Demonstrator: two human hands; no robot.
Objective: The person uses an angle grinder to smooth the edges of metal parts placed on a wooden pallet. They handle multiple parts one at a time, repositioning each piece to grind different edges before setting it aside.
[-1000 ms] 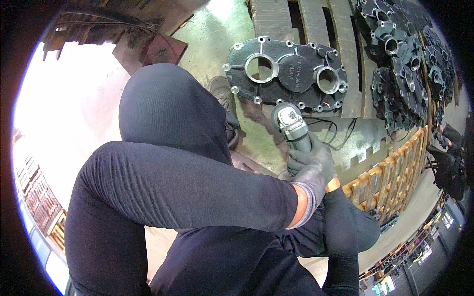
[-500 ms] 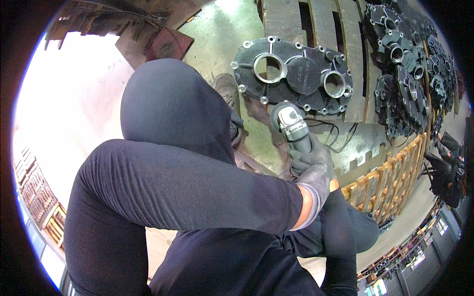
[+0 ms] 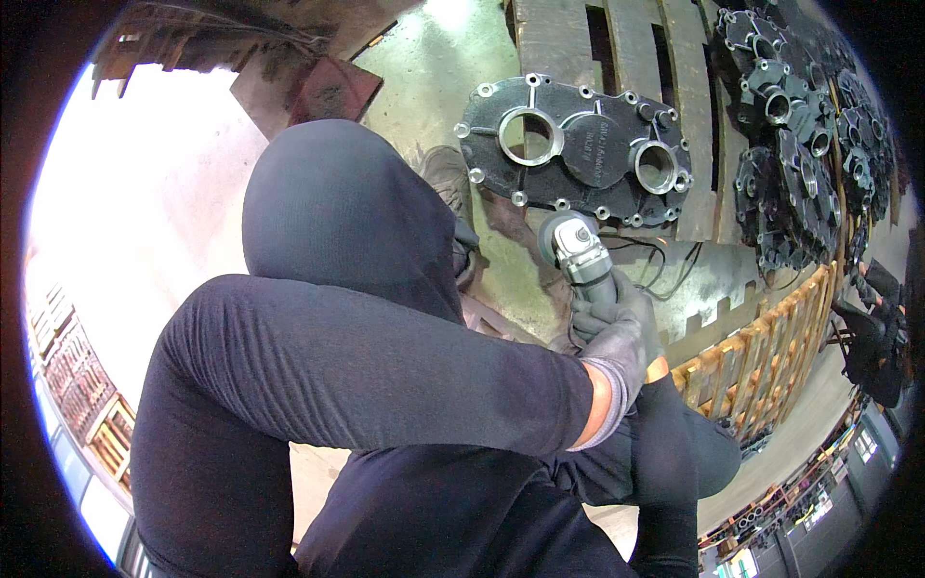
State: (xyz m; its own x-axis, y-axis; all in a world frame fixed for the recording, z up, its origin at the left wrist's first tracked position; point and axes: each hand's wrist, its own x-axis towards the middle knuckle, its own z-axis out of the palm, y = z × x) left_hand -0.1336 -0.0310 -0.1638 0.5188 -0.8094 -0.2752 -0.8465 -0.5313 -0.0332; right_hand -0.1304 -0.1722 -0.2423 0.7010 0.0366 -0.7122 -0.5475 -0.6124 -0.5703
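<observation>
An angle grinder (image 3: 586,262) with a silver head and grey body is held near the lower edge of a black cast gear housing cover (image 3: 588,149). Its round disc (image 3: 548,238) sits just below the housing's flange; whether they touch, I cannot tell. My left hand (image 3: 617,349), in a grey glove, reaches across from the left and is closed around the grinder's body. My right hand (image 3: 647,323), also gloved, is closed on the same grip, partly hidden behind the left. The housing lies flat, its two machined round bores facing up.
A wooden pallet (image 3: 696,125) lies under the housing. Several similar black castings (image 3: 785,164) are stacked at the right. A black cable (image 3: 660,275) loops beside the grinder. An upright slatted wooden pallet (image 3: 761,347) stands at the lower right. My bent knee (image 3: 347,212) is left of the housing.
The whole view has shifted slightly, housing and hands alike. Both hands keep their hold on the grinder, and its disc remains by the housing's lower edge.
</observation>
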